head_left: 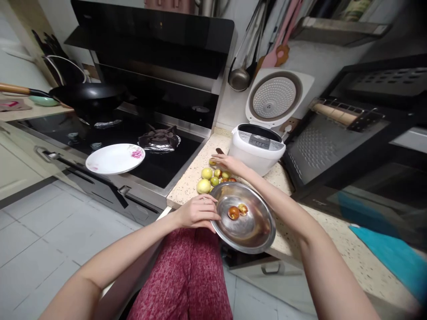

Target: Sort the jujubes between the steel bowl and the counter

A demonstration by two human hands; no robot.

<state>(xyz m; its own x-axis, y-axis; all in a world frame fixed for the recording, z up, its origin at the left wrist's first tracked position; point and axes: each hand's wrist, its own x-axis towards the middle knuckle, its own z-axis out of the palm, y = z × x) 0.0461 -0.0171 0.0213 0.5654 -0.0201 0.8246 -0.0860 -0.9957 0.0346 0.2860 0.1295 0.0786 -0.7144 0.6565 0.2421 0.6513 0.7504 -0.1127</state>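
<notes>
My left hand (198,211) grips the near-left rim of a stainless-steel bowl (245,231), fingers curled over the edge; two reddish-brown fruits (234,213) sit inside it. Beyond the bowl, my right hand (228,162) reaches low over the worktop, palm down, fingertips by a small yellow-green fruit (212,162); I can't tell whether they pinch it. A brown handle (219,151) lies just past those fingers. Between my two hands, round yellow and green-brown fruits (207,173) cluster on the pale speckled worktop (184,194).

Just behind my right hand stands a white rice cooker (255,155), its lid (275,97) raised, and above that a ladle (239,80) hangs on the wall. To the left of my hands is the black gas hob (158,165), a white plate (111,159) with pink flowers at its front and, farther off, a black wok (93,95). Well to the right of my right hand, a turquoise cloth (387,258) lies near a dark appliance (333,146). Grey floor tiles (50,249) spread below and left of my left hand.
</notes>
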